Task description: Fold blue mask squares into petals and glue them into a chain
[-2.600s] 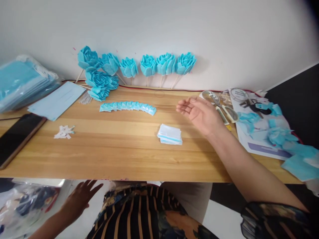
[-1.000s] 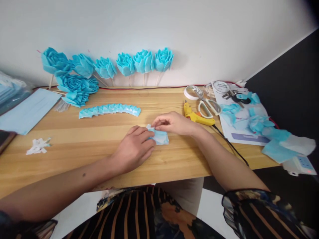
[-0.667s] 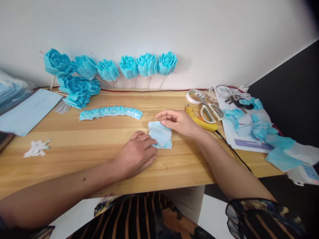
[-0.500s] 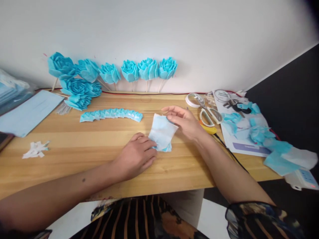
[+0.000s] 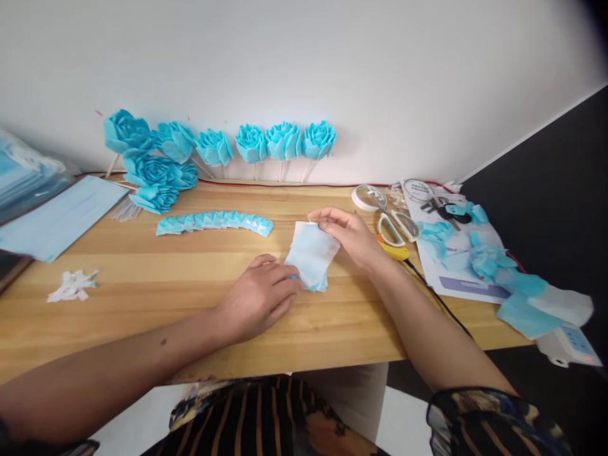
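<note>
A small stack of white and light blue fabric pieces (image 5: 312,253) lies on the wooden table, white side up, with blue showing at its lower edge. My left hand (image 5: 263,291) is on its lower left edge, fingers close together and touching the fabric. At the upper right corner my right hand (image 5: 349,234) pinches the top piece between thumb and fingers. To the left runs a curved row of folded blue fabric petals (image 5: 215,221). Pale scraps (image 5: 73,285) lie in a small heap further left.
Blue fabric flowers (image 5: 251,143) on sticks lean against the wall. Scissors (image 5: 398,227), a tape roll (image 5: 368,197) and a yellow glue gun (image 5: 396,251) with a black cord lie right of my hand. Blue scraps (image 5: 491,263) cover a printed sheet; a power strip (image 5: 570,344) sits at the right edge.
The view has shifted slightly. Both hands remain at the fabric stack, with hardly any movement against the table.
</note>
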### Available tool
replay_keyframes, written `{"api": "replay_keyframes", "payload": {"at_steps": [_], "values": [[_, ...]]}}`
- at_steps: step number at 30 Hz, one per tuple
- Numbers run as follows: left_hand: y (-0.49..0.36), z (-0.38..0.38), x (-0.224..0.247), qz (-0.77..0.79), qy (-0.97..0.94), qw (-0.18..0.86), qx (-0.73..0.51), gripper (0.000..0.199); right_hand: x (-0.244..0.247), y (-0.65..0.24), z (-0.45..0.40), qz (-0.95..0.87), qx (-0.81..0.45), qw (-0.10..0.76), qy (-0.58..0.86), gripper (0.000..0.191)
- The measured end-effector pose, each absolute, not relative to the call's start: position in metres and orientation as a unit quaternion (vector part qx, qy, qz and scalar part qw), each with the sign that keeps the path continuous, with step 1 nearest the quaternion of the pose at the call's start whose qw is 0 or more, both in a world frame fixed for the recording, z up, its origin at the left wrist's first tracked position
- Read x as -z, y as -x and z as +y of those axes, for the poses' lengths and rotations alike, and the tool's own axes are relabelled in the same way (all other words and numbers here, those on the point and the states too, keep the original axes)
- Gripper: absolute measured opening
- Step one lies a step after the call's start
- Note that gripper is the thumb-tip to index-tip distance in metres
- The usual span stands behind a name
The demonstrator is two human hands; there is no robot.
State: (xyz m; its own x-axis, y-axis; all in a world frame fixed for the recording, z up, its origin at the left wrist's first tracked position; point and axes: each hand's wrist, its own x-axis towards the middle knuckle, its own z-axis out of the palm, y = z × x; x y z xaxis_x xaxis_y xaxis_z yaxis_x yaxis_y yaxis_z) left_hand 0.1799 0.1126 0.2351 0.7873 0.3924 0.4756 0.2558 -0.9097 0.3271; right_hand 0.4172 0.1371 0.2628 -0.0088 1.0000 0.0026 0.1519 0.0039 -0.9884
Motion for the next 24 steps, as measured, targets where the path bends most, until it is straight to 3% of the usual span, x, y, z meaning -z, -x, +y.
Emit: {"api": "replay_keyframes", "payload": {"at_steps": [5, 11, 14, 17, 21, 24], "values": [[-0.180, 0.114, -0.233, 0.172, -0.936, 0.122, -0.283, 0.019, -0.264, -0.420, 0.137, -0.558, -0.492, 0.442, 0.502, 0.035], [-0.180, 0.116, -0.233, 0.173, -0.936, 0.126, -0.281, 0.016, -0.272, -0.419, 0.129, -0.660, -0.471, 0.336, 0.479, 0.054], [-0.179, 0.115, -0.237, 0.167, -0.933, 0.134, -0.289, 0.015, -0.275, -0.418, 0.126, -0.663, -0.475, 0.326, 0.478, 0.049], [-0.178, 0.113, -0.242, 0.161, -0.927, 0.144, -0.306, 0.014, -0.274, -0.419, 0.128, -0.680, -0.401, 0.328, 0.519, 0.039], [-0.177, 0.115, -0.246, 0.164, -0.919, 0.150, -0.327, 0.014, -0.272, -0.422, 0.132, -0.739, -0.267, 0.228, 0.574, 0.023], [-0.174, 0.124, -0.244, 0.185, -0.909, 0.150, -0.341, 0.013, -0.274, -0.422, 0.133, -0.762, -0.240, 0.168, 0.578, 0.020]]}}
